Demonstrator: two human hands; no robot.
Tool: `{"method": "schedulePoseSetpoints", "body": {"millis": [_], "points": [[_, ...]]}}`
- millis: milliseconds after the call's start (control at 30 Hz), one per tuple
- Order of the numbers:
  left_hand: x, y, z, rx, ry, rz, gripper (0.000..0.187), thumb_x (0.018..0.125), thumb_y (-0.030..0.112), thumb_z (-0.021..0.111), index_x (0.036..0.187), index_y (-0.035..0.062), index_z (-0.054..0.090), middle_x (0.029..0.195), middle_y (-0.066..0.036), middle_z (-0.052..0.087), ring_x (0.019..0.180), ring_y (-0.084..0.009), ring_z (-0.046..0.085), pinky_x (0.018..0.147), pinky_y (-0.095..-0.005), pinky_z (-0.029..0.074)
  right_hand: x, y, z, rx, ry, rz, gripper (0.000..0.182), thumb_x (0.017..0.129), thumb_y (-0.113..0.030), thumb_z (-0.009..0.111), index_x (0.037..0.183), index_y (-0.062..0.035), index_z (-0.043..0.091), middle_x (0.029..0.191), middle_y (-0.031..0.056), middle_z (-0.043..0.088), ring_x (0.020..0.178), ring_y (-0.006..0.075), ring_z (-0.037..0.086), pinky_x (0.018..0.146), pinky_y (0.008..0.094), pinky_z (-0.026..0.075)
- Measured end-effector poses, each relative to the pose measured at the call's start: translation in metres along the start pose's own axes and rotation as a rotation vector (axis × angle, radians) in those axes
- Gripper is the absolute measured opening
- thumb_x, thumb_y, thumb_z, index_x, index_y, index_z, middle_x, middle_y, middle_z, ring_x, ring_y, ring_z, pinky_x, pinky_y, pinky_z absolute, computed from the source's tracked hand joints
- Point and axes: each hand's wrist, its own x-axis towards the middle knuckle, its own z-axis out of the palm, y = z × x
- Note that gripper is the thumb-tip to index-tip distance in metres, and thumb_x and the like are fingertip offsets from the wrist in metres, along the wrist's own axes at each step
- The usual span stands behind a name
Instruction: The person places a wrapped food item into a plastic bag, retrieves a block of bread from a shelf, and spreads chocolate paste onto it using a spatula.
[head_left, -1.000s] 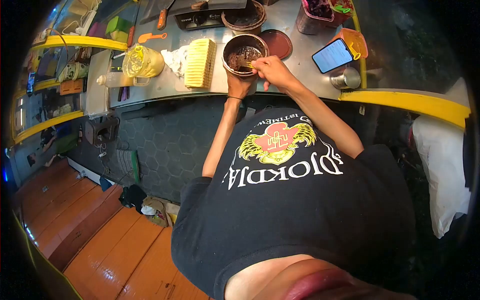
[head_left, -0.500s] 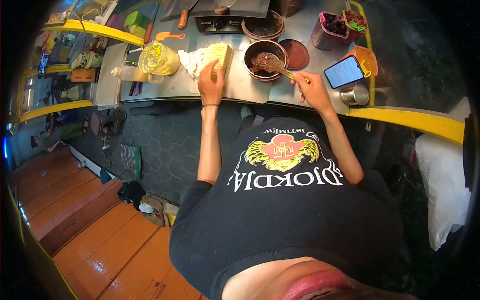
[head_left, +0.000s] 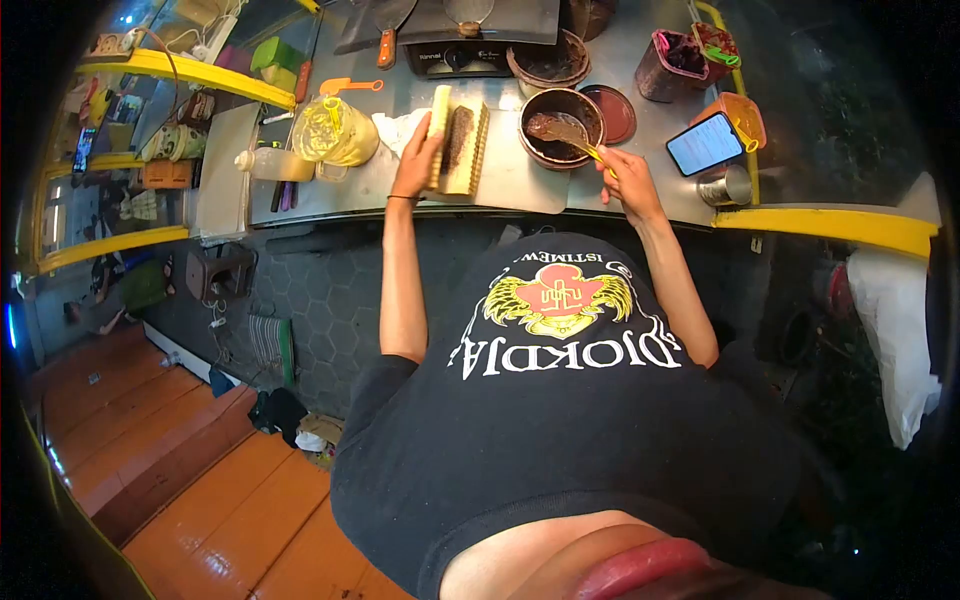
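Head view looks straight down your chest to a steel counter (head_left: 640,190). Your left hand (head_left: 417,160) rests on a stack of pale bread slices (head_left: 468,135) lying on a white cutting board (head_left: 520,185). The fingers press against the near-left slices and hold them tilted away from the rest, so a gap stands open in the stack — a dark brown layer shows inside that gap. Your left hand is not closed around anything; it is spread flat against the bread.

Your right hand (head_left: 625,178) is closed around the yellow handle of a spoon (head_left: 572,132). The bowl of the spoon is heaped with dark brown spread and sits over the brown tub (head_left: 560,125), which stands just right of the bread and touches the board's far right corner. The tub's reddish lid (head_left: 615,112) lies flat beside it on the right.

Further right on the counter lies a phone (head_left: 706,143) with a lit screen, with an orange container (head_left: 745,118) behind it and a small metal cup (head_left: 733,185) just in front of it. Behind the tub stands a second brown tub (head_left: 548,62), next to a stove (head_left: 455,55). Left of the bread you have a crumpled white cloth (head_left: 398,128), then a yellowish plastic jug (head_left: 335,132) and a bottle (head_left: 275,163) lying on its side.
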Motion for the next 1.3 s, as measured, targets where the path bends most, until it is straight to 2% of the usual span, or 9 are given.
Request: {"method": "schedulePoseSetpoints", "body": {"millis": [167, 500, 633, 733, 867, 967, 1133, 1233, 1300], "points": [[0.011, -0.042, -0.047, -1.048, -0.192, -0.374, 0.042, 0.098, 0.028, 0.045, 0.130, 0.0014, 0.049, 0.122, -0.012, 0.060, 0.109, -0.0237, 0.060, 0.095, -0.0369, 0.048, -0.013, 0.010, -0.002, 0.099, -0.007, -0.026, 0.032, 0.098, -0.031, 0.050, 0.086, -0.0026, 0.056, 0.051, -0.0074, 0.033, 0.039, 0.0020, 0.028, 0.046, 0.0235, 0.045], [0.038, -0.060, -0.011, -1.184, -0.384, -0.438, 0.041, 0.098, 0.029, 0.042, 0.124, -0.0007, 0.053, 0.116, -0.013, 0.064, 0.103, -0.0248, 0.064, 0.092, -0.0384, 0.051, -0.039, -0.001, 0.065, -0.091, 0.158, -0.172, 0.031, 0.098, -0.029, 0.052, 0.094, -0.0005, 0.063, 0.054, -0.0076, 0.033, 0.046, 0.0012, 0.029, 0.047, 0.0202, 0.041], [0.033, -0.053, -0.010, -1.167, -0.441, -0.434, 0.041, 0.099, 0.029, 0.042, 0.125, -0.0009, 0.052, 0.118, -0.013, 0.063, 0.105, -0.0256, 0.063, 0.093, -0.0396, 0.050, -0.001, 0.016, 0.121, -0.550, 0.324, -0.483, 0.025, 0.095, -0.023, 0.054, 0.094, -0.0001, 0.064, 0.058, 0.0087, 0.053, 0.051, 0.0191, 0.052, 0.052, 0.0360, 0.044], [0.036, -0.058, -0.009, -1.209, -0.456, -0.406, 0.043, 0.100, 0.030, 0.041, 0.129, -0.0001, 0.049, 0.122, -0.015, 0.060, 0.108, -0.0258, 0.061, 0.096, -0.0401, 0.049, 0.017, 0.016, 0.143, -0.860, 0.329, -0.639, 0.021, 0.094, -0.019, 0.053, 0.093, -0.0009, 0.063, 0.070, 0.0166, 0.061, 0.058, 0.0301, 0.059, 0.054, 0.0348, 0.044], [0.031, -0.050, -0.007, -1.198, -0.402, -0.436, 0.043, 0.100, 0.030, 0.040, 0.132, 0.0013, 0.047, 0.125, -0.015, 0.059, 0.110, -0.0258, 0.060, 0.097, -0.0402, 0.048, 0.010, 0.009, 0.159, -0.820, 0.388, -0.501, 0.017, 0.092, -0.014, 0.052, 0.092, -0.0002, 0.061, 0.078, 0.0251, 0.058, 0.068, 0.0406, 0.058, 0.060, 0.0412, 0.045], [0.031, -0.040, -0.004, -1.163, -0.426, -0.397, 0.040, 0.102, 0.029, 0.038, 0.135, 0.0067, 0.043, 0.127, -0.010, 0.056, 0.113, -0.0229, 0.057, 0.098, -0.0380, 0.047, 0.011, 0.047, 0.176, -0.957, 0.082, -0.514, 0.015, 0.090, -0.013, 0.050, 0.095, -0.0012, 0.059, 0.082, 0.0257, 0.060, 0.077, 0.0448, 0.059, 0.065, 0.0500, 0.045], [0.039, -0.044, -0.009, -1.151, -0.411, -0.447, 0.041, 0.102, 0.029, 0.038, 0.135, 0.0063, 0.043, 0.127, -0.011, 0.056, 0.114, -0.0237, 0.057, 0.099, -0.0393, 0.045, -0.034, 0.028, 0.168, -0.863, -0.242, -0.390, 0.017, 0.091, -0.015, 0.050, 0.091, -0.0010, 0.060, 0.082, 0.0234, 0.061, 0.076, 0.0437, 0.057, 0.068, 0.0454, 0.047], [0.038, -0.056, -0.013, -1.192, -0.399, -0.439, 0.041, 0.100, 0.028, 0.039, 0.128, 0.0006, 0.051, 0.122, -0.013, 0.061, 0.108, -0.0260, 0.061, 0.095, -0.0389, 0.048, -0.044, -0.008, 0.121, -0.718, 0.093, -0.267, 0.021, 0.094, -0.018, 0.055, 0.095, 0.0014, 0.063, 0.068, 0.0097, 0.058, 0.067, 0.0087, 0.048, 0.062, 0.0309, 0.044], [0.036, -0.061, -0.012, -1.201, -0.394, -0.456, 0.041, 0.100, 0.029, 0.039, 0.127, 0.0003, 0.052, 0.120, -0.014, 0.062, 0.106, -0.0264, 0.062, 0.093, -0.0393, 0.050, -0.051, -0.036, 0.095, -0.657, 0.334, -0.276, 0.021, 0.093, -0.018, 0.059, 0.097, 0.0010, 0.066, 0.074, 0.0020, 0.062, 0.071, 0.0045, 0.048, 0.061, 0.0257, 0.042]]}}
